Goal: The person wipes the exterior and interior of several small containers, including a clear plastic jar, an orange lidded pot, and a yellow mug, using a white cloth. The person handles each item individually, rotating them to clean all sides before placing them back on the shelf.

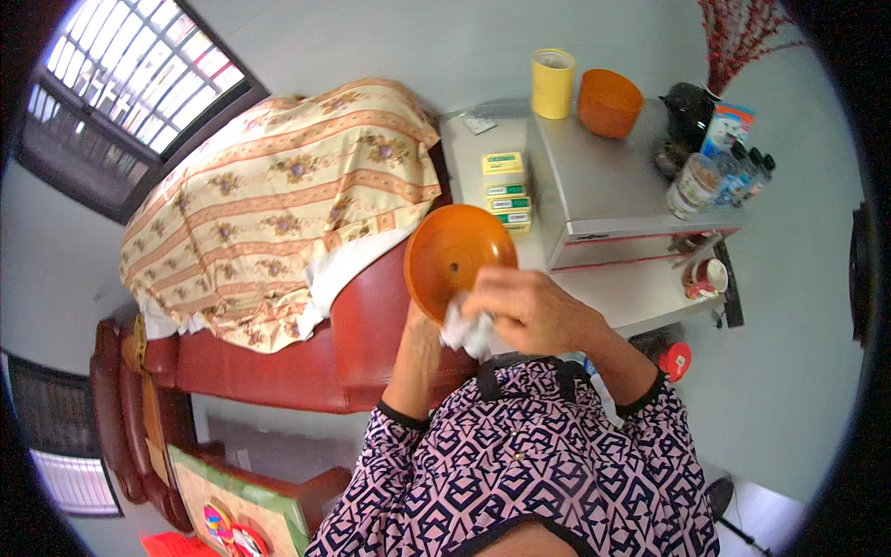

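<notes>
Left hand [422, 320] grips the orange bowl [457, 260] — fingers hidden behind it; right hand [524, 311] fingers closed on a white cloth [466, 330].

A single wide fisheye camera, worn on the person's head, is looking steeply down over the chest and patterned sleeves, which are filling the lower middle of the picture. The forearms are rising from the bottom edge, and the hands with an orange bowl [457, 260] are sitting close beneath the lens, near the centre. Farther off, a red sofa [278, 371] is lying to the left and a white table [640, 297] to the right. Straight edges are bending toward the round dark rim, where a barred window [139, 74] is curving at upper left. No second view is sharing the scene.
</notes>
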Demonstrator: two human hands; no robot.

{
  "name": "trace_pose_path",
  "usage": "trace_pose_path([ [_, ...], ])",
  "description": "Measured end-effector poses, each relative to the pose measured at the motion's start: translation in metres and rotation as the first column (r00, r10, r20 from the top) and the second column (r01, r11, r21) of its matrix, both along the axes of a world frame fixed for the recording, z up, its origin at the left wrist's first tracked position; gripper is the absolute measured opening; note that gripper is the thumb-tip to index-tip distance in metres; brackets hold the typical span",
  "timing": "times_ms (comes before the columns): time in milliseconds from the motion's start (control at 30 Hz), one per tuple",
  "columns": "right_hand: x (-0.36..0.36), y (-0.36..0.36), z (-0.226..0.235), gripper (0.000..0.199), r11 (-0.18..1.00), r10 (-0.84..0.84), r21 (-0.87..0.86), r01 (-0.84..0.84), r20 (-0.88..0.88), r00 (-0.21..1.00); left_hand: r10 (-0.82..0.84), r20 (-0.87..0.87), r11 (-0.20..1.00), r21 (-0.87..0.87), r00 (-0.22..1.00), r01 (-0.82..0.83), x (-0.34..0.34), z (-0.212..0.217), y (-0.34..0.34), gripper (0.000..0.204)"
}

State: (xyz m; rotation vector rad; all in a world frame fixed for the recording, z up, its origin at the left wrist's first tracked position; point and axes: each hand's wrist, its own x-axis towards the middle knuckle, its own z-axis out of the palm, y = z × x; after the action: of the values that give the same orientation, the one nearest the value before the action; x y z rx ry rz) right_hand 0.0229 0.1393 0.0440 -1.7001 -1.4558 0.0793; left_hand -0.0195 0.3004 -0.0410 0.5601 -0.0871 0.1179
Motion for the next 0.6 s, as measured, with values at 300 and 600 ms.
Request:
trace_pose_path([
  [300,0.013,-0.015,-0.036,0.014,0.880,-0.444,-0.033,0.473,0.294,0.846,-0.118,-0.107,0.991,-0.069,0.987,0.111,0.026,-0.011,-0.001,0.038],
  [600,0.004,-0.088,-0.029,0.025,0.981,-0.099,0.030,0.189,-0.766,0.635,0.489,-0.045,0.684,0.638,0.871,-0.352,0.085,0.008,-0.047,0.028],
])
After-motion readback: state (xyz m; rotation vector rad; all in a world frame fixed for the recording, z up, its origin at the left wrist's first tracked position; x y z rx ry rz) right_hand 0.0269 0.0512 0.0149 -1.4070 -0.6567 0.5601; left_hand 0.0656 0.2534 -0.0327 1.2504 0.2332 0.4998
